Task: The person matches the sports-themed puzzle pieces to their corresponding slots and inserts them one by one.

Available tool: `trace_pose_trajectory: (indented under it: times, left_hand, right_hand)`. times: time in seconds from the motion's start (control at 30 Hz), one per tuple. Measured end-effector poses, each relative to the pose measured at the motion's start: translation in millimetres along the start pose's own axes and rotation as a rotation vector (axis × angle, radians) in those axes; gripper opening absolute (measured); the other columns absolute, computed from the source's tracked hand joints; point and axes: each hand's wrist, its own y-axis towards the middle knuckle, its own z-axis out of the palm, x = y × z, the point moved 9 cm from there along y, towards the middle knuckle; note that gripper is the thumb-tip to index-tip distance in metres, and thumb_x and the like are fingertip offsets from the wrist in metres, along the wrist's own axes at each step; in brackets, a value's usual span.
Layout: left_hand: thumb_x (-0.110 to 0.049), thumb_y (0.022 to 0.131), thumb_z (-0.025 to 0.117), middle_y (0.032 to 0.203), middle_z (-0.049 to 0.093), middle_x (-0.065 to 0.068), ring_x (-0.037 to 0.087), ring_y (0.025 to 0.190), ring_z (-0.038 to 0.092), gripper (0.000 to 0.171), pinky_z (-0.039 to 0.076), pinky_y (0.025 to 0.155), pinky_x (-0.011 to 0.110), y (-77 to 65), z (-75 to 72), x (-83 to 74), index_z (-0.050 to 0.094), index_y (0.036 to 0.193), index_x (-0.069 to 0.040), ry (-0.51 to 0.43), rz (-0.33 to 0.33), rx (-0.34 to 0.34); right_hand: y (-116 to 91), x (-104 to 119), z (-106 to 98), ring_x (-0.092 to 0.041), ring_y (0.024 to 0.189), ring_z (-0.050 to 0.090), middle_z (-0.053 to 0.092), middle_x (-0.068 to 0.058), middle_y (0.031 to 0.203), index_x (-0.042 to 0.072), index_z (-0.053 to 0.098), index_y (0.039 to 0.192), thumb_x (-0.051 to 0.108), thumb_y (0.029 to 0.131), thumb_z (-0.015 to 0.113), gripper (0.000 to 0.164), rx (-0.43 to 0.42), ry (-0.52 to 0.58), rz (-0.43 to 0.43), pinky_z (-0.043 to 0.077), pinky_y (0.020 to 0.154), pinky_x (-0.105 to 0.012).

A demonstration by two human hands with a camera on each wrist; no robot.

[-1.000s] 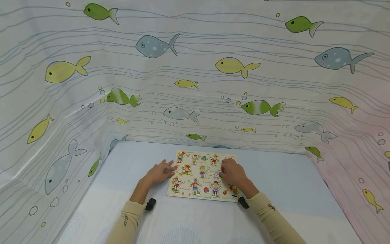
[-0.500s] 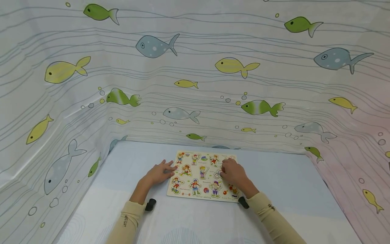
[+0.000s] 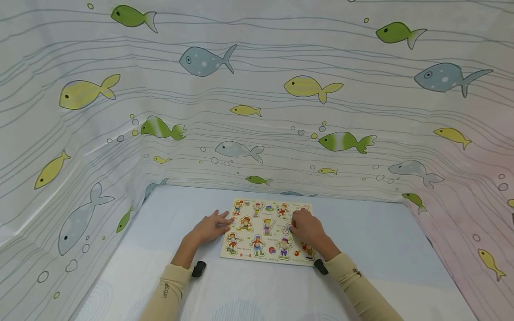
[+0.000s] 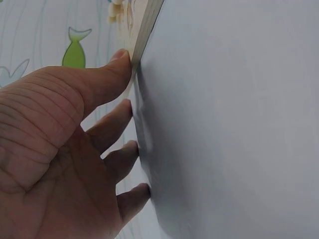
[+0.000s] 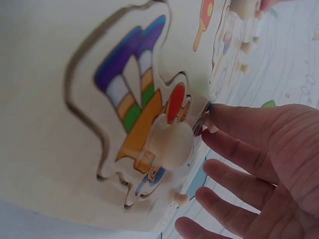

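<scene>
A cream wooden knob puzzle board with printed sports figures lies flat on the table. My left hand rests at its left edge, fingers spread and fairly straight; in the left wrist view the thumb touches the board's edge. On the board's right side, my right hand pinches a small puzzle piece by its knob between thumb and index finger, near a printed bicycle wheel. The fingertips hide most of that piece. Nearer the right wrist camera, a table-tennis player piece with a pale knob sits in its recess.
Several other figure pieces, such as the roller skater and the golfer, sit in the board. A pale blue and white cloth covers the table. Behind rises a fish-patterned curtain. A black wrist camera shows under the left wrist.
</scene>
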Motion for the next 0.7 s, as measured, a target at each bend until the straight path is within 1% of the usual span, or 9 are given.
trace_pose_trajectory:
  times: [0.1,0.13,0.2,0.27,0.33,0.4,0.5,0.6,0.7]
  left_hand:
    - [-0.021,0.097,0.064,0.151,0.041,0.017,0.049,0.142,0.023,0.035,0.016,0.110,0.070,-0.3,0.0,-0.8,0.065,0.130,-0.010,-0.006,-0.001,0.002]
    - [-0.021,0.097,0.064,0.151,0.041,0.016,0.049,0.142,0.023,0.035,0.016,0.110,0.070,-0.3,0.2,-0.8,0.065,0.130,-0.010,-0.005,-0.002,0.003]
    - [-0.021,0.097,0.064,0.150,0.041,0.016,0.049,0.142,0.023,0.035,0.017,0.110,0.070,0.0,1.1,-1.1,0.065,0.129,-0.010,-0.002,0.000,0.003]
    - [-0.022,0.097,0.064,0.150,0.041,0.016,0.049,0.141,0.024,0.035,0.017,0.110,0.070,0.9,2.1,-1.2,0.065,0.129,-0.011,-0.002,0.005,0.003]
    - [-0.023,0.097,0.064,0.150,0.042,0.016,0.049,0.141,0.024,0.035,0.018,0.109,0.070,1.8,2.7,-1.5,0.066,0.129,-0.011,0.001,0.012,0.002]
    - [-0.023,0.097,0.064,0.150,0.042,0.017,0.049,0.141,0.025,0.035,0.018,0.109,0.071,2.4,2.8,-1.4,0.066,0.129,-0.011,0.007,0.019,0.000]
    - [-0.024,0.097,0.064,0.151,0.041,0.016,0.047,0.142,0.024,0.036,0.017,0.110,0.070,2.5,2.9,0.0,0.065,0.130,-0.012,0.006,0.006,0.006]
    - [-0.025,0.097,0.064,0.151,0.041,0.015,0.046,0.143,0.024,0.037,0.016,0.111,0.068,1.9,3.3,1.9,0.064,0.132,-0.012,0.010,-0.007,0.008]
    - [-0.024,0.097,0.064,0.151,0.041,0.015,0.046,0.143,0.023,0.037,0.016,0.111,0.068,0.4,4.0,3.9,0.064,0.132,-0.011,0.009,-0.014,0.004]
  right_hand:
    - [-0.2,-3.6,3.9,-0.024,0.114,0.060,0.061,0.006,0.088,0.018,0.061,0.075,0.028,0.088,0.076,0.022,0.019,-0.002,0.022,0.052,0.064,-0.031]
    - [-0.4,-4.4,4.5,-0.024,0.113,0.060,0.061,0.006,0.089,0.018,0.062,0.075,0.028,0.088,0.076,0.022,0.023,0.003,0.027,0.053,0.065,-0.032]
    - [-1.1,-5.9,5.2,-0.021,0.103,0.061,0.061,0.006,0.089,0.019,0.062,0.075,0.029,0.088,0.076,0.021,0.027,0.006,0.036,0.052,0.066,-0.032]
    - [-2.4,-7.3,4.8,-0.017,0.093,0.058,0.061,0.006,0.089,0.019,0.062,0.076,0.030,0.088,0.076,0.020,0.024,0.008,0.040,0.051,0.064,-0.032]
    - [-4.6,-8.9,3.2,-0.017,0.089,0.056,0.062,0.005,0.093,0.018,0.065,0.080,0.030,0.088,0.075,0.018,0.016,0.014,0.044,0.051,0.065,-0.033]
    - [-7.6,-10.4,0.6,-0.019,0.096,0.058,0.064,0.002,0.099,0.016,0.068,0.086,0.031,0.088,0.075,0.016,0.006,0.028,0.048,0.053,0.071,-0.036]
    - [-13.5,-14.8,-4.8,-0.025,0.115,0.057,0.066,-0.003,0.115,0.014,0.070,0.099,0.030,0.089,0.074,0.020,-0.005,0.068,0.063,0.054,0.083,-0.044]
    - [-18.3,-20.3,-11.3,-0.028,0.124,0.053,0.064,-0.006,0.124,0.012,0.069,0.110,0.029,0.090,0.073,0.027,-0.014,0.097,0.075,0.052,0.090,-0.048]
    - [-22.5,-27.0,-17.8,-0.030,0.127,0.051,0.063,-0.007,0.127,0.010,0.067,0.117,0.028,0.091,0.072,0.032,-0.025,0.112,0.092,0.050,0.094,-0.051]
